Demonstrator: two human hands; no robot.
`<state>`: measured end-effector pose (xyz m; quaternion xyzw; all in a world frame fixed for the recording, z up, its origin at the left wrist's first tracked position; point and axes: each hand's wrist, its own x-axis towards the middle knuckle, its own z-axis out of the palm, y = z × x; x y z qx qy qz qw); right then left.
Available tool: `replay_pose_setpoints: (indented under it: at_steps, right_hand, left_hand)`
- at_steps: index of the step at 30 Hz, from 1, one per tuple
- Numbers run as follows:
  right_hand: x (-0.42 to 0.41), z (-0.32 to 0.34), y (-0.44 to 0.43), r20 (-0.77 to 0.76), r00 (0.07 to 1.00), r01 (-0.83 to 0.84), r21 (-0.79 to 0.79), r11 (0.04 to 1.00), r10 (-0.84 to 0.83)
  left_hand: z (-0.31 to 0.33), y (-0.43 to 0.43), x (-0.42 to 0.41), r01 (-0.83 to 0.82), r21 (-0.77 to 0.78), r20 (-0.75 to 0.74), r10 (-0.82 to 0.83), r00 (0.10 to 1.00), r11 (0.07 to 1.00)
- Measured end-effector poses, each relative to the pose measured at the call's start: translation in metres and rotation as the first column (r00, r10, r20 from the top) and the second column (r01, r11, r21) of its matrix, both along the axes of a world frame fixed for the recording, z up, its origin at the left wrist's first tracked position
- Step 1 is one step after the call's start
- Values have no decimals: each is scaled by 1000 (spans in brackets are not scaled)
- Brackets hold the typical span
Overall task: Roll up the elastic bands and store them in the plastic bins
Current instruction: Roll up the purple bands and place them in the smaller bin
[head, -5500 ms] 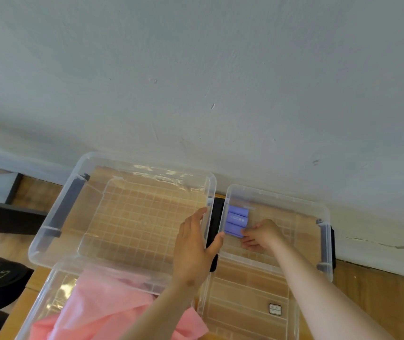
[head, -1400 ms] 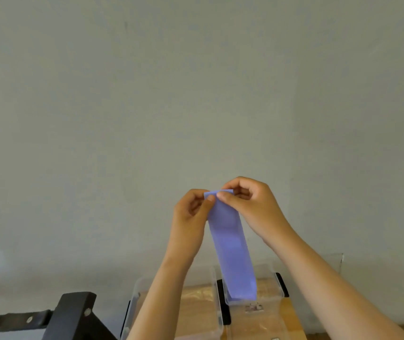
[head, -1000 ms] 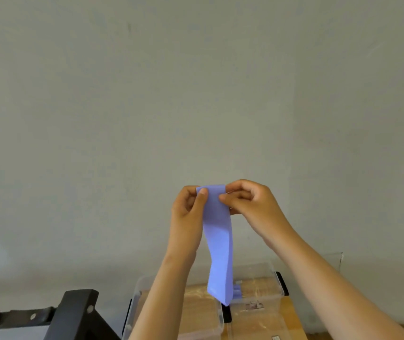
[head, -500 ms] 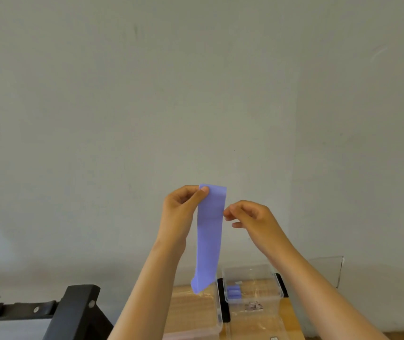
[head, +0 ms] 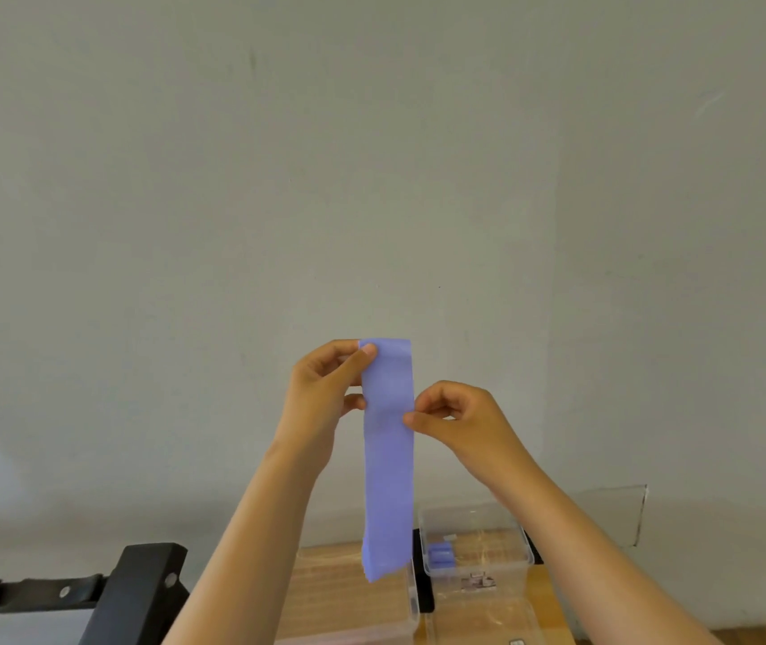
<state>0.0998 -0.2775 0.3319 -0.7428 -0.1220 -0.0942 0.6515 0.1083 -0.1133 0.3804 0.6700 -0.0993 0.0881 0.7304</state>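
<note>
Pinching with left hand fingers at its top corner and right hand fingers at its 3 o'clock edge, the person holds the purple band hanging flat, so rolling should come next, then the small bin at 5 o'clock.
</note>
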Motion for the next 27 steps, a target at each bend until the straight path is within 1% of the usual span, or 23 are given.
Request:
replay_pose_setpoints:
  at_steps: [5,9,11,12,14,16,18,23,27]
  right_hand:
    - [-3,7,0,-1,999,-47,-6,999,47]
    - [-2,15,1,40,999,-16,48,999,14]
    - [-1,20,1,60,998,8,76,997,-12]
    - [0,22,2,65,998,16,82,997,-22]
    - [2,24,3,64,997,34,89,995,-39]
    - [3,26,3,64,997,39,97,995,-46]
    - [2,27,3,80,995,48,99,994,-56]
    - [4,27,2,123,985,103,146,984,-122]
    - [4,28,-1,152,985,66,64,996,-75]
  left_hand:
    - [-4,4,3,-15,-7,-13,15,1000,1000]
    - [-9,7,6,-88,82,-12,89,996,993]
    - [-12,8,6,-134,128,33,130,991,983]
    - [-13,9,5,-134,142,64,126,990,981]
    - [-13,8,4,-71,170,110,53,993,983]
    - [-13,6,2,16,211,118,-42,992,977]
    - [-14,2,1,58,237,133,-92,987,970]
    - [-16,-4,4,1,205,192,-41,981,979]
    - [-14,-7,5,-3,174,198,-32,980,985]
